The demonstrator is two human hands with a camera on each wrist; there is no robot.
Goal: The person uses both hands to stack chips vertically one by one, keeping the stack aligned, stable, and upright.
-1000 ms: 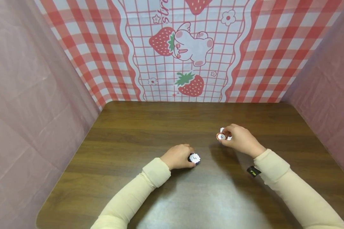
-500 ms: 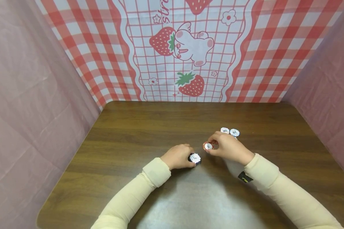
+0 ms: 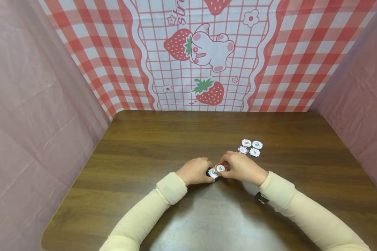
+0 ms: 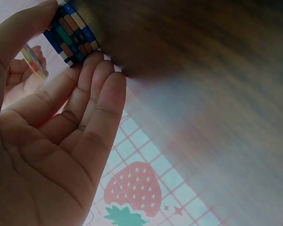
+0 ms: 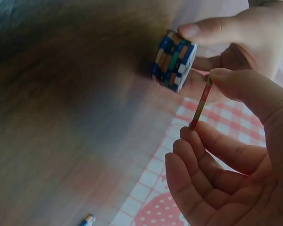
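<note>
The left hand is steadying a stack of poker chips at the desk's near centre, while the right hand is pinching a red chip just above it. Stacking is under way; next, the chip needs level placement. Four loose chips are lying farther right.

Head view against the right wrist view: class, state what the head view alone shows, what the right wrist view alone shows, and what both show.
Only the head view shows the four loose chips lying on the table, the strawberry cloth and both cream sleeves.

Only the right wrist view shows the stack's striped edge, several chips deep, and the red chip edge-on.

Both show the left hand holding the chip stack and the right hand pinching one red chip beside it.
</note>
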